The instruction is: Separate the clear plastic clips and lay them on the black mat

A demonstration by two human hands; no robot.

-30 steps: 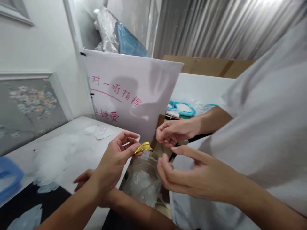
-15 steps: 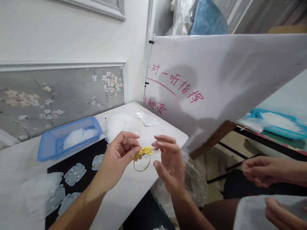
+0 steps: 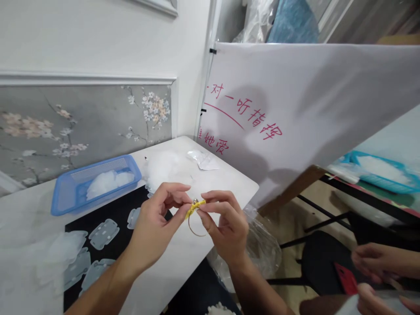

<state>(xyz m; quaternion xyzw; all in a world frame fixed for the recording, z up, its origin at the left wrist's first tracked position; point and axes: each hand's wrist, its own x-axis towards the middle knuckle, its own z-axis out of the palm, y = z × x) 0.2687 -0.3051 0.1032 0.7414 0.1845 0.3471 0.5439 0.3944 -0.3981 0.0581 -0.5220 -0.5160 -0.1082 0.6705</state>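
Observation:
A small yellow ribbon bow (image 3: 194,207) with a thin loop hanging below it is held up over the white table (image 3: 164,271). A small shiny round bead or bell shows at its middle. My left hand (image 3: 160,218) pinches the bow's left side between thumb and fingers. From the right, my right hand (image 3: 226,223) closes its thumb and fingertips on the other end. Behind the hands lies a heap of white translucent pieces (image 3: 160,168). Clear plastic pieces (image 3: 104,233) lie on a black mat (image 3: 123,238) to the left.
A blue basket (image 3: 62,199) with white pieces stands by the wall, and a small clear packet (image 3: 203,160) lies at the back. Plastic bags (image 3: 262,249) hang beside the table's right edge. Another person's hands (image 3: 380,262) are at the lower right, near a black stool (image 3: 320,258).
My right hand has moved left and closed from an open pose onto the bow. The bow has turned, showing the shiny bead on top. The other person's hands have shifted right and down.

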